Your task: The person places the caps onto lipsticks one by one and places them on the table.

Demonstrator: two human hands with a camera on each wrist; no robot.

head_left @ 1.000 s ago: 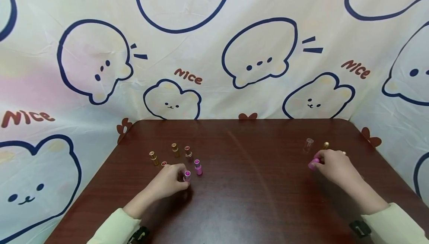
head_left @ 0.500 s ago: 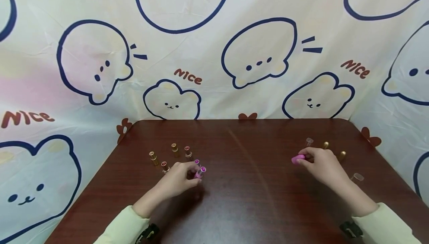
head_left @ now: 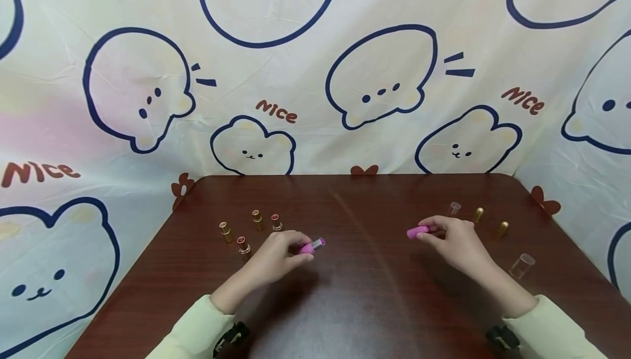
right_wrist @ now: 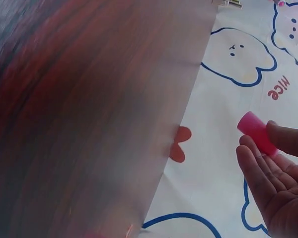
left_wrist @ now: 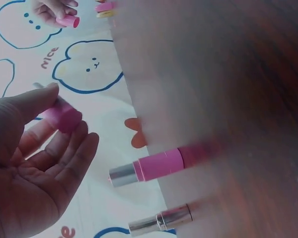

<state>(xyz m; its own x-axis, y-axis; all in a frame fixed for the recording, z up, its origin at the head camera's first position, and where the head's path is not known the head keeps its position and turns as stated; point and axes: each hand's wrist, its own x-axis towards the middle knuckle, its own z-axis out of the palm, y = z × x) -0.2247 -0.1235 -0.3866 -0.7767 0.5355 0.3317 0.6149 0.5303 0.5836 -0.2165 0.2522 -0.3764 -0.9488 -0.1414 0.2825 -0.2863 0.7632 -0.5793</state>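
My left hand (head_left: 281,257) pinches an uncapped pink lipstick (head_left: 313,246) between thumb and fingers, its silver collar tilted up and to the right. In my right hand (head_left: 455,241) is a pink lipstick cap (head_left: 417,232), pinched by the thumb and fingertips. Its round open end shows in the right wrist view, where the cap (right_wrist: 256,131) is tilted. A wide gap separates the two hands. The left wrist view shows a second pink lipstick (left_wrist: 161,165) standing on the table beside a metallic lipstick tube (left_wrist: 161,219); the left hand hides that pink one in the head view.
On the left of the brown table (head_left: 365,293) stand gold tubes (head_left: 226,232), (head_left: 257,220) and reddish-topped lipsticks (head_left: 244,246), (head_left: 276,222). At right are clear caps (head_left: 522,266), (head_left: 454,208) and gold caps (head_left: 479,215), (head_left: 503,228). A patterned cloth (head_left: 315,74) hangs behind.
My left hand has moved right with the pink lipstick, which has tipped from upright. My right hand has moved left with the pink cap, away from the other caps.
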